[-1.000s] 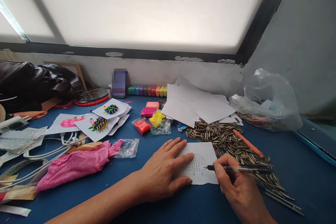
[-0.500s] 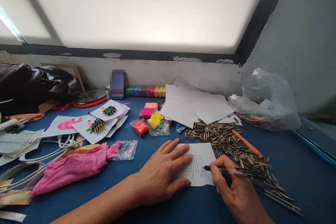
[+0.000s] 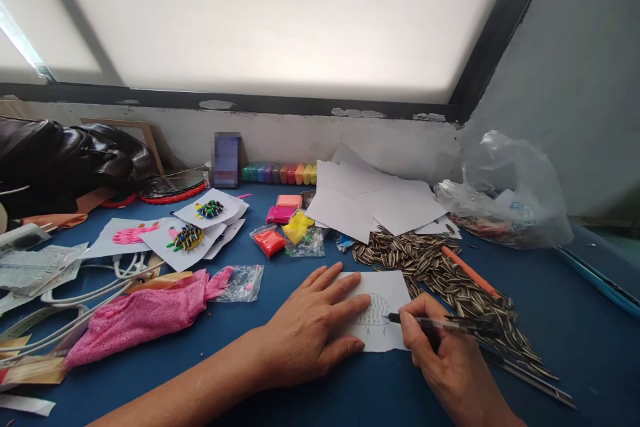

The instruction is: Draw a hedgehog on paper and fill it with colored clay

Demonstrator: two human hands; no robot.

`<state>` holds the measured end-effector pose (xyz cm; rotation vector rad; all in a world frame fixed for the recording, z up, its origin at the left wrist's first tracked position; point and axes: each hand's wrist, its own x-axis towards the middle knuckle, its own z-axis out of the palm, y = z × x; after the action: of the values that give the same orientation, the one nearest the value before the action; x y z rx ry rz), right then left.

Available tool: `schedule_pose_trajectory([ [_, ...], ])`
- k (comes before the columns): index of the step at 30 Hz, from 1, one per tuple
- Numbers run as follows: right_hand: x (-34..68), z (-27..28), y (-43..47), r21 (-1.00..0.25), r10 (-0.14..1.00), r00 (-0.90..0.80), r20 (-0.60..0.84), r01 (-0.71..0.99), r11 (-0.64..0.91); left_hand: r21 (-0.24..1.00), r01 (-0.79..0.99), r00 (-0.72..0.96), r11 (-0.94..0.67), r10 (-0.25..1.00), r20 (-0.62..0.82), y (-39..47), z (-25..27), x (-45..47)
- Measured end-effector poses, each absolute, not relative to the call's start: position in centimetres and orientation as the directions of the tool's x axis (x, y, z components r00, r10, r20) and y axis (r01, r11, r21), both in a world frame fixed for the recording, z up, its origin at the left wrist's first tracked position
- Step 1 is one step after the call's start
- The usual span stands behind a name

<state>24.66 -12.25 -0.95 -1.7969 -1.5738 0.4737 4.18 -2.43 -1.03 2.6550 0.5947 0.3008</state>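
A small sheet of white paper lies on the blue table, with a rounded shape in black line, filled with small wavy marks, and short strokes below it. My left hand rests flat on the paper's left part, fingers spread, covering some of the drawing. In my right hand is a black pen, gripped between thumb and fingers. Its tip touches or hovers just at the right side of the drawn shape. Sunflower seeds lie heaped just beyond my right hand.
An orange stick lies on the seeds, and another pen is at their near edge. White sheets and a plastic bag stand behind. Clay packets, decorated cards, a pink cloth and white cables lie leftward.
Both hands stay almost where they were, the pen still at the drawing's right side. The whole view has shifted very slightly.
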Motion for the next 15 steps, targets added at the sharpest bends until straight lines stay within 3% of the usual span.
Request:
schedule_pose_trajectory([
  [15,24.62,-0.80,-12.25,-0.671,0.965,0.184,0.188,0.742,-0.011,0.424,0.369,0.886,-0.827,0.450,0.108,-2.40,-1.00,4.20],
])
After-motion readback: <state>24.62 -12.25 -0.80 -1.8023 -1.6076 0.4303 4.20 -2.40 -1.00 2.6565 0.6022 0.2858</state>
